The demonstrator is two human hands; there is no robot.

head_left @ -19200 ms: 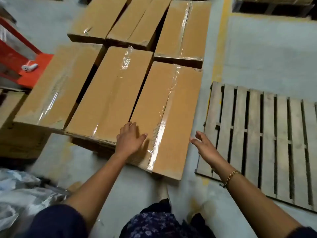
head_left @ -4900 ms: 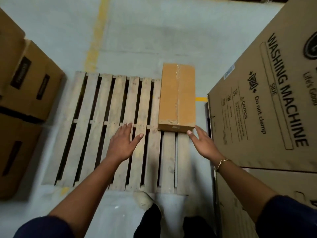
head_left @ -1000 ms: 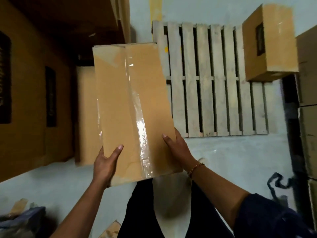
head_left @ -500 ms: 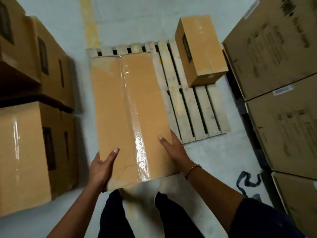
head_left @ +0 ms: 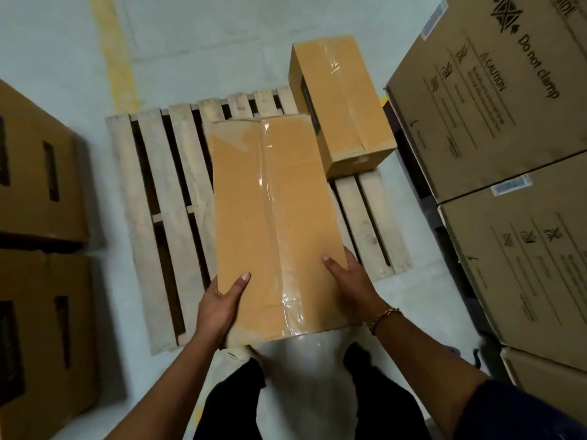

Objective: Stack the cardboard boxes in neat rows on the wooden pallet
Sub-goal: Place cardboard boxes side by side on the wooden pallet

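I hold a long, tape-sealed cardboard box [head_left: 273,217] in the air over the middle of the wooden pallet [head_left: 158,198]. My left hand [head_left: 219,308] grips its near left corner, thumb on top. My right hand [head_left: 352,281] grips the near right edge, thumb on top as well. A second, similar box [head_left: 340,100] lies on the pallet's far right corner. The carried box hides the pallet's middle slats.
Large printed washing-machine cartons [head_left: 495,100] stand close along the right of the pallet. Brown cartons [head_left: 35,173] are stacked on the left. A yellow floor line [head_left: 117,58] runs beyond the pallet. My legs [head_left: 235,404] are at the pallet's near edge.
The carried box has shifted from the pallet's left part to over its middle, nearer the box that lies there. Both hands keep the same grip.
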